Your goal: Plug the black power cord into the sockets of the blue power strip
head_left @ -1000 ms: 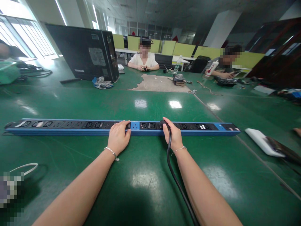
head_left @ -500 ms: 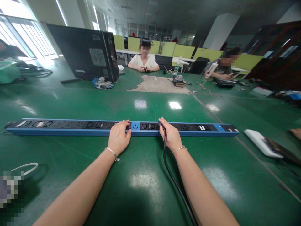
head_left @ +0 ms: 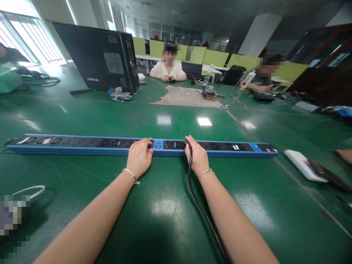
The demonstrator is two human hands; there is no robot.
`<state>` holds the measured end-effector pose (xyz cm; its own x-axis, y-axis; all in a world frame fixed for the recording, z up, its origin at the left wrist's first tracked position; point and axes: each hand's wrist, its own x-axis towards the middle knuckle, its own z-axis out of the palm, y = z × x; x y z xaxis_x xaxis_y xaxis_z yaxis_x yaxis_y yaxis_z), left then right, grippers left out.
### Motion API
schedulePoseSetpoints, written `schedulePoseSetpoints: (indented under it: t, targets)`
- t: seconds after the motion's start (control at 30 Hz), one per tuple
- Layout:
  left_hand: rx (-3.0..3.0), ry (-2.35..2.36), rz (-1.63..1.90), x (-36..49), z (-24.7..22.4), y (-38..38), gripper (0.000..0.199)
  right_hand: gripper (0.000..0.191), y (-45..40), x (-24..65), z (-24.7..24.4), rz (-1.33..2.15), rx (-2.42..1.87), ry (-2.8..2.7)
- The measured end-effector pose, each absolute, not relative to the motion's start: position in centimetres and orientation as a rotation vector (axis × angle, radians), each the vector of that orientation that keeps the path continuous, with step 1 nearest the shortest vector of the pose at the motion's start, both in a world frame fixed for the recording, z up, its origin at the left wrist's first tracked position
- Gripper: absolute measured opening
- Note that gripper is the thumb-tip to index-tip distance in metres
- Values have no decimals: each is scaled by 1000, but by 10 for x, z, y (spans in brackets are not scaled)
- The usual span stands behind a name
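A long blue and black power strip (head_left: 90, 150) lies across the green table, its sockets facing up. My left hand (head_left: 139, 156) grips the strip near its middle, just left of a light blue socket (head_left: 158, 144), fingers over the top and thumb along the front edge. My right hand (head_left: 197, 154) holds the plug end of a black cable (head_left: 198, 200) at the strip, right of the blue socket. Fingers cover most of the plug, so how deep it sits is hidden. The cable runs down toward the bottom edge beside my right forearm.
Behind the strip stand a black computer case (head_left: 101, 60), gloves (head_left: 120, 94) and a small metal device (head_left: 209, 91). To the right lies a white object (head_left: 302, 165). Two people (head_left: 168, 69) sit across the table. A white cable loop (head_left: 33, 190) is at left.
My right hand has shifted slightly left with the plug and cable. The left hand keeps its hold on the strip. The whole view has moved a little.
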<state>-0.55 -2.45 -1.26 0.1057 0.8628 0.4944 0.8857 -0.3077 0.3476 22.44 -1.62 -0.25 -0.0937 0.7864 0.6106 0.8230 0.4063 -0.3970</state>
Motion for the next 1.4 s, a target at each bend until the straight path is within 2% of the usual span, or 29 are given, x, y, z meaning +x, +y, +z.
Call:
schedulePoseSetpoints:
  t: [0.43,0.73,1.23,1.4]
  targets:
    - [-2284,-1856,-945,-3,-11,-25,25,35,-22,226,-3,-258,-1493,-1994]
    - [-2264,-1833,-942,-3,-13,-26,27,34,-25,220,-13,-113,-1537,-1813]
    - [-2269,-1819,-943,-4,-14,-24,28,35,-18,223,-25,-131,-1357,-1756]
    - [-2288,-1808,-937,-4,-12,-26,26,37,-24,221,-9,-183,-1271,-1734]
